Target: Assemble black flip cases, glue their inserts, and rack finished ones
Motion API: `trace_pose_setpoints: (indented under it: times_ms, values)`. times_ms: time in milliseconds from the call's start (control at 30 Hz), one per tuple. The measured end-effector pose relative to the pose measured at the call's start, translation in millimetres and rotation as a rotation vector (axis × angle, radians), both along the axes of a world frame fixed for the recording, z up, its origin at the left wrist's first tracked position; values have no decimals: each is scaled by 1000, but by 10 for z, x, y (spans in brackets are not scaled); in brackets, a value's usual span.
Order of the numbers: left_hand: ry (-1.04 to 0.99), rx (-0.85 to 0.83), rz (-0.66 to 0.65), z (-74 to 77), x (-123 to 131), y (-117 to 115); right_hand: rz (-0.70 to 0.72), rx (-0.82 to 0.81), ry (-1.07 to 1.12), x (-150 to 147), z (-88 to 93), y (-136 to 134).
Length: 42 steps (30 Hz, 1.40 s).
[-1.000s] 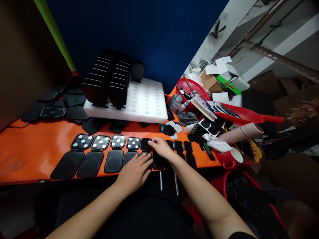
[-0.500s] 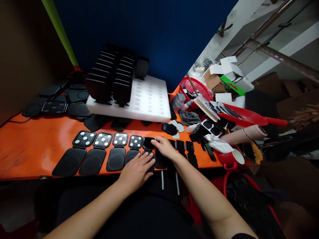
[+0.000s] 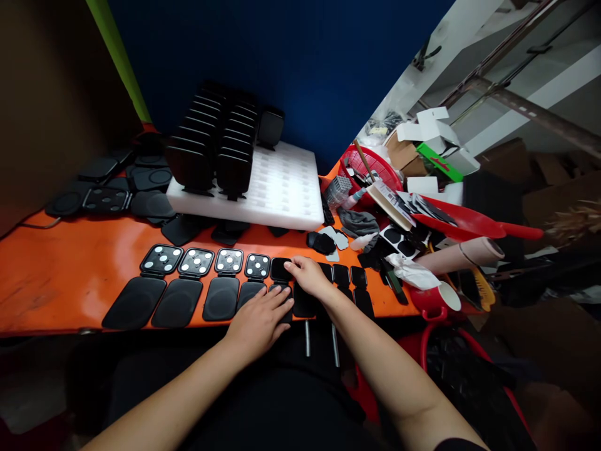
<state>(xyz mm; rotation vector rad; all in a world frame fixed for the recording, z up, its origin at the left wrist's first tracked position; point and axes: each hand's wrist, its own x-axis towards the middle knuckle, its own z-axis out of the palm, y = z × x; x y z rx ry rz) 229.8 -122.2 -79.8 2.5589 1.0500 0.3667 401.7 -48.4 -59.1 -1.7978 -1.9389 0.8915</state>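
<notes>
A row of black folding charging pads, each made of two hinged square halves, lies opened out along the front of the orange table. My left hand (image 3: 260,315) rests flat with its fingers spread over the lower half of a middle pad. At that pad's plain black upper half (image 3: 280,269), my right hand (image 3: 308,275) pinches the right edge between thumb and finger. To the left, several pads have upper halves with white dots (image 3: 161,258) and smooth lower halves (image 3: 134,302). Plain pads (image 3: 359,276) continue to the right, some partly behind my right hand.
A white foam block (image 3: 288,188) holds two rows of upright black panels (image 3: 235,150). More black pads (image 3: 106,199) are heaped at the left. On the right stand a red basket (image 3: 375,164), a red dustpan (image 3: 469,219), a grey cloth (image 3: 357,222) and a red mug (image 3: 434,300).
The camera view has shifted slightly, so the table appears a little further right. Both hands keep nearly the same position on the middle pad.
</notes>
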Motion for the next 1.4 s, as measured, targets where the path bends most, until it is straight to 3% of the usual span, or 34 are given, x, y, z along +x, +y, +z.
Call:
trace_pose_setpoints:
  times_ms: [933, 1400]
  values:
    - [-88, -36, 19, -19, -10, 13, 51, -62, -281, -69, 71, 108]
    - [-91, -16, 35, -20, 4, 7, 168, -44, -604, -268, 272, 224]
